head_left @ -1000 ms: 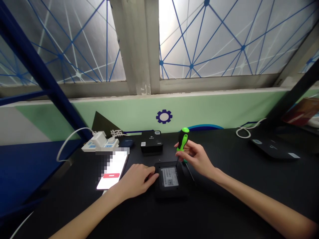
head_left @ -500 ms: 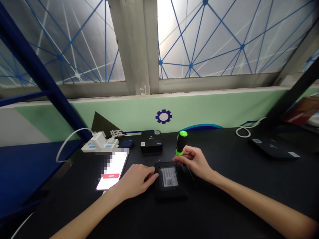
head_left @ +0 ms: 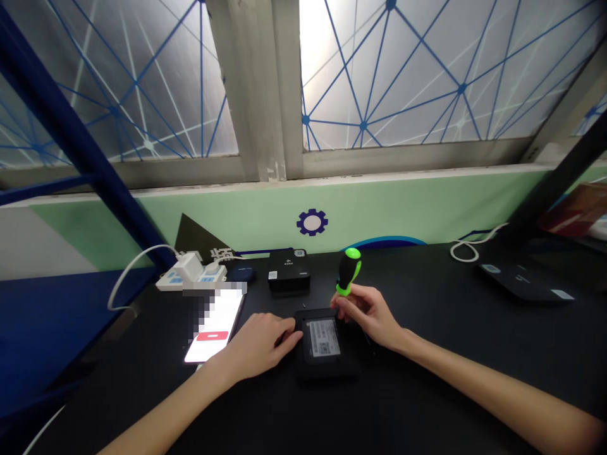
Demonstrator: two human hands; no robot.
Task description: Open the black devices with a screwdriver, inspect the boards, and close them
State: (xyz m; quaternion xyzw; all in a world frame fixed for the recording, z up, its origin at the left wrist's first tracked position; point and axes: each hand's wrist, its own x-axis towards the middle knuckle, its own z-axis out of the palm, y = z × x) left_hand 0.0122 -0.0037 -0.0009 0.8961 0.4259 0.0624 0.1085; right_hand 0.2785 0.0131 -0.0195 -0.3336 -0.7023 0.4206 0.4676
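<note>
Screwdriver (head_left: 349,273) in right grip (head_left: 372,316), black device (head_left: 324,341)

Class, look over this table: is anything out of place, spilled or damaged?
I see nothing spilled or damaged. One tiny piece, too small to identify, lies loose on the table just beyond the black device beside the left hand; it looks stray because it sits apart.

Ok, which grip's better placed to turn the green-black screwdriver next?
Right, probably: the right grip holds the screwdriver near the far right corner of the flat black box; the left grip touches its left edge.
</note>
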